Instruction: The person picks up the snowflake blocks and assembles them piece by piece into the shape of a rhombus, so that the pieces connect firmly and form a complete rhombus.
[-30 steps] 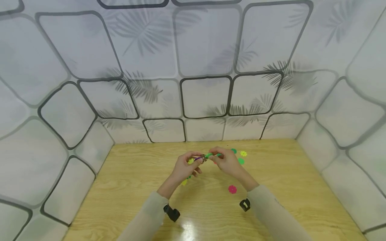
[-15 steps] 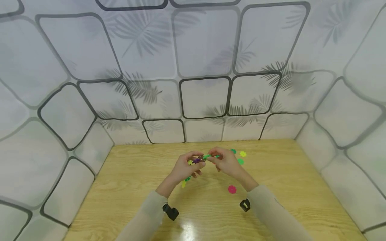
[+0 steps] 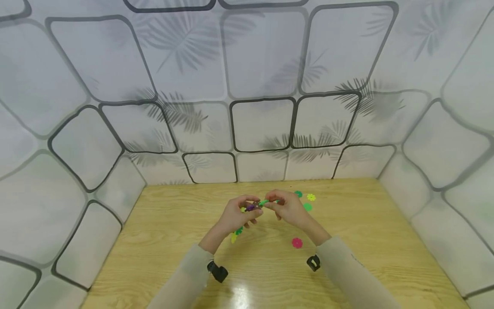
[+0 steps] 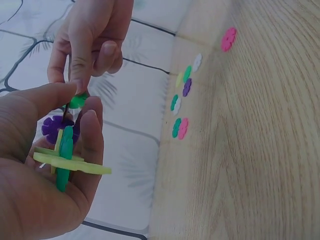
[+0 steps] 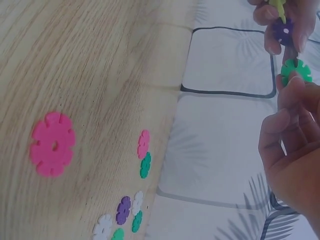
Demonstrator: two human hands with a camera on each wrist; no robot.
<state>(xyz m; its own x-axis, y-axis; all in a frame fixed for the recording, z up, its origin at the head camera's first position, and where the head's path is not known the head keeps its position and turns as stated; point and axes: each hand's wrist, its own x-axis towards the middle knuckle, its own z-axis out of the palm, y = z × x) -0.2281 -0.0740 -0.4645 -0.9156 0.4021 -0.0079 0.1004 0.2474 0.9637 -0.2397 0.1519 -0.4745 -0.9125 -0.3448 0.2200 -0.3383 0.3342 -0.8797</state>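
Observation:
My left hand [image 3: 234, 213] grips a chain of slotted plastic flower discs above the table. In the left wrist view the chain includes a purple disc [image 4: 52, 130], a teal disc [image 4: 65, 155] and a yellow disc [image 4: 75, 164], slotted crosswise into each other. A dark brown disc [image 5: 289, 53], partly hidden by fingers, comes after the purple one. Close by, my right hand [image 3: 287, 208] pinches a bright green disc [image 5: 294, 69] between thumb and fingers. Its edge meets the brown disc; how deep the slots sit I cannot tell.
A pink flower disc [image 5: 52, 145] lies alone on the wooden table [image 3: 173, 240], nearer the person. Several loose discs lie farther back on the right, among them a yellow disc [image 3: 311, 197] and a purple disc [image 5: 123, 210]. A patterned cloth wall [image 3: 262, 124] stands behind.
The chain has turned in my left hand, so the purple disc shows more of its face and the yellow end hangs slightly lower. Both hands stay together, the right still pinching the green disc.

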